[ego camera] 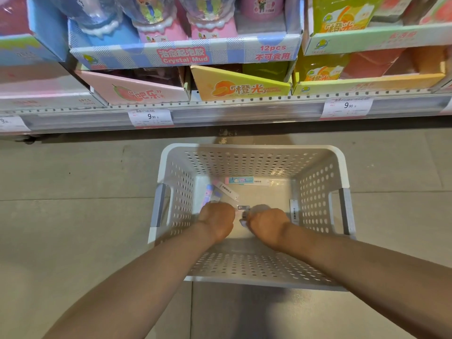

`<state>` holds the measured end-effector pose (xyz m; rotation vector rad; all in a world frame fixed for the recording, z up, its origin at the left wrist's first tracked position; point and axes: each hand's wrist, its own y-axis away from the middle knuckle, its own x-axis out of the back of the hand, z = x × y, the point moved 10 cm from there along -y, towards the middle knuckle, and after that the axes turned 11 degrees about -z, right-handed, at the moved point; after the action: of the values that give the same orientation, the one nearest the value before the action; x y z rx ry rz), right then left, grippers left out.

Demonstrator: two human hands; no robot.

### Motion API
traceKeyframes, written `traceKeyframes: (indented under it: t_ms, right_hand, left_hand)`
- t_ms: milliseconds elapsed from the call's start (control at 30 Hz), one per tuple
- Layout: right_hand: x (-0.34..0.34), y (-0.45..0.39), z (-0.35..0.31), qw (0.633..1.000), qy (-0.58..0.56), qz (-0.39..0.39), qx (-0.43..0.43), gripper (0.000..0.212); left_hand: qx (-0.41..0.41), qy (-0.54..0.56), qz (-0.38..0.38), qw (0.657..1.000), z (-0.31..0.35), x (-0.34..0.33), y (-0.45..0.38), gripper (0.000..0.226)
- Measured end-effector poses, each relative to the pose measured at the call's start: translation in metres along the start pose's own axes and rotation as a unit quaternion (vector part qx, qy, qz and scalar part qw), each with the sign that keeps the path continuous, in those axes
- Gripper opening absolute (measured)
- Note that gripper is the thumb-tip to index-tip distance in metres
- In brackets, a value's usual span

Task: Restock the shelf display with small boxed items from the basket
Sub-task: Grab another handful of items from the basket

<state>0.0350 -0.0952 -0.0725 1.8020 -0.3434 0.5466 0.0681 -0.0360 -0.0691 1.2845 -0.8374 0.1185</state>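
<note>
A white perforated basket point(252, 152) stands on the floor below the shelf. Both my hands reach down inside it. My left hand point(217, 220) is near the basket's left wall, fingers pointing down and hidden from view, over small boxes there. My right hand point(267, 225) is at the middle, its fingers also hidden, beside a small barcoded box point(243, 211) that lies between the hands. A pink-and-teal boxed item point(241, 180) lies at the far end of the bottom. More small boxes point(226, 189) lean at the left, and one point(294, 210) stands against the right wall.
The shelf edge point(220, 116) with price tags reading 9.90 runs across above the basket. On it stand display cartons: a pink one point(137, 92), a yellow-orange one point(242, 88) and a blue "Crystal Mud" tray point(183, 55). Grey tiled floor point(73, 192) surrounds the basket.
</note>
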Motion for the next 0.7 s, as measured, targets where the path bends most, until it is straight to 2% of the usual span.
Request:
traceKeyframes:
  t_ms: [67, 133, 267, 367, 500, 633, 700]
  right_hand:
    - [0.017, 0.009, 0.001, 0.996, -0.025, 0.085, 0.013, 0.025]
    - [0.034, 0.014, 0.007, 0.986, -0.055, 0.156, -0.001, 0.029]
    - [0.062, 0.005, 0.013, 0.967, -0.112, 0.225, -0.040, 0.029]
    - [0.066, -0.005, 0.011, 0.960, -0.135, 0.238, -0.057, 0.032]
    - [0.062, -0.017, 0.008, 0.962, -0.142, 0.221, -0.072, 0.032]
    - [0.058, -0.022, 0.011, 0.962, -0.154, 0.209, -0.083, 0.028]
    - [0.056, -0.023, 0.012, 0.961, -0.176, 0.198, -0.083, 0.026]
  left_hand:
    - [0.018, 0.038, 0.026, 0.999, -0.009, 0.004, 0.000, 0.029]
    - [0.039, 0.059, 0.056, 0.996, -0.018, 0.008, 0.003, 0.034]
    - [0.078, 0.173, 0.100, 0.977, -0.040, 0.013, 0.008, 0.035]
    - [0.076, 0.219, 0.112, 0.966, -0.046, 0.020, 0.007, 0.026]
    - [0.086, 0.234, 0.094, 0.964, -0.049, 0.016, -0.001, 0.024]
    - [0.093, 0.191, 0.074, 0.974, -0.047, 0.010, -0.005, 0.026]
    - [0.088, 0.212, 0.060, 0.971, -0.048, 0.008, -0.005, 0.027]
